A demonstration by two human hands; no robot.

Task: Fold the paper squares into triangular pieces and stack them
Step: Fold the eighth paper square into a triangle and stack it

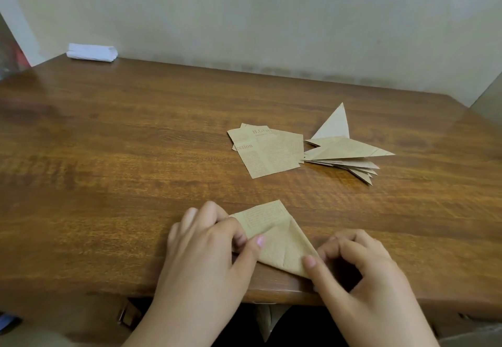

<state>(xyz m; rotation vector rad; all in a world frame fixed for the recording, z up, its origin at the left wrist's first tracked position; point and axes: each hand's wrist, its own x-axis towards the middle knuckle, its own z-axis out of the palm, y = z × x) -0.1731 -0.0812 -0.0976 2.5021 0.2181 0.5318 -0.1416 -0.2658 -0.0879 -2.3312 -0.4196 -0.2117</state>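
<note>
L hand, R hand pinching paper (apparently half-folded)

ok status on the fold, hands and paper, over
Left hand and right hand both pinching the half-folded paper at table's near edge. Unfolded squares and triangle stack beyond. Nothing in the way.

paper: left corner hidden under left hand
squares: small print unreadable
lower left of frame: blurred shapes, cut off
</note>
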